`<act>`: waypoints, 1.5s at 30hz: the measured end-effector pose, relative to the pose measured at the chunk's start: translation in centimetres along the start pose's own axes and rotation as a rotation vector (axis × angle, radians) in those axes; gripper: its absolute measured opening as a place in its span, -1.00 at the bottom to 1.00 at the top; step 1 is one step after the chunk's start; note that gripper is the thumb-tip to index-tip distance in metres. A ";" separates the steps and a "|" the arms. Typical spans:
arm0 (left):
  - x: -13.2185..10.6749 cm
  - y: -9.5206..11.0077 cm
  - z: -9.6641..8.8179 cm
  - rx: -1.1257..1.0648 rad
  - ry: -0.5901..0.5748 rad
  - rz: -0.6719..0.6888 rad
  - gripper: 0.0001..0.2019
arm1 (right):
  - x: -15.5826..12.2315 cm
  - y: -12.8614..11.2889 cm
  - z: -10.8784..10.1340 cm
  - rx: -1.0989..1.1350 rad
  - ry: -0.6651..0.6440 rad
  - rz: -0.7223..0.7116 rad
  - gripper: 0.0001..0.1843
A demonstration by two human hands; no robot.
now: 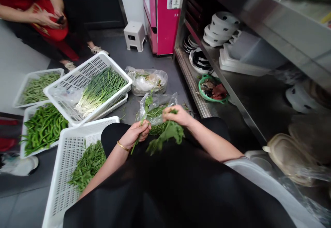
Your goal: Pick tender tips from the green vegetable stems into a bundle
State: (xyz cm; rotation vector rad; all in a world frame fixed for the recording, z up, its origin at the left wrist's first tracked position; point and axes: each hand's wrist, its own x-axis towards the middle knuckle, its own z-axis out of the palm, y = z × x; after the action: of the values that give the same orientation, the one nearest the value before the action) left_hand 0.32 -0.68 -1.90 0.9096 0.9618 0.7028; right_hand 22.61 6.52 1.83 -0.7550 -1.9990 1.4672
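Observation:
My left hand (136, 134) is closed around a thin green stem (145, 112) that stands up out of the fist, with leaves at its top. In my right hand (178, 116) is a bunch of leafy greens (168, 135), hanging down over my dark apron and slightly blurred. Just beyond both hands lies an open clear plastic bag (172, 99) with green stems in it. To the left of my left forearm, a white basket (64, 152) holds a heap of similar leafy greens (89, 164).
White baskets at left hold scallions (100, 86), green peppers (46, 126) and green beans (38, 86). Another plastic bag (148, 81) lies ahead. A steel shelf (227, 93) runs along the right, with a green basket (213, 90). A person in a red apron (49, 18) sits at back left; a white stool (134, 35) stands behind.

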 end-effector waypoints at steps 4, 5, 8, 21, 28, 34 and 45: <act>1.2 -0.9 -0.8 0.487 0.163 0.185 -0.72 | -1.9 -0.5 -3.0 -0.065 0.196 0.164 -0.60; 1.5 -1.0 -0.7 0.568 0.189 0.251 -0.73 | -2.2 -0.7 -3.2 -0.182 0.165 0.163 -0.61; 2.0 -0.8 0.0 0.612 0.139 0.280 -0.71 | -2.2 -1.2 -2.3 -0.600 0.073 0.015 -0.75; 0.3 0.8 1.5 -0.099 -0.021 -0.113 -0.70 | -1.8 0.0 0.6 -1.090 -0.184 -0.200 -0.76; 1.1 0.6 1.7 -0.007 -0.024 -0.142 -0.72 | -1.7 0.1 0.2 -0.731 -0.111 -0.154 -0.80; 1.2 -0.4 -0.7 0.171 0.163 -0.021 -0.77 | -3.6 -1.3 -6.2 -0.056 0.543 0.119 -0.68; 2.2 -0.4 1.3 0.414 0.114 0.043 -0.86 | 1.2 -0.1 2.8 -0.903 -0.279 0.075 -0.83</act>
State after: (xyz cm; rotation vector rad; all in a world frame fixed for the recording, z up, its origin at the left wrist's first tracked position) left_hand 2.49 0.50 -2.74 1.2653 1.2175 0.6060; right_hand 19.76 5.49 1.34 -1.0088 -2.9012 0.6576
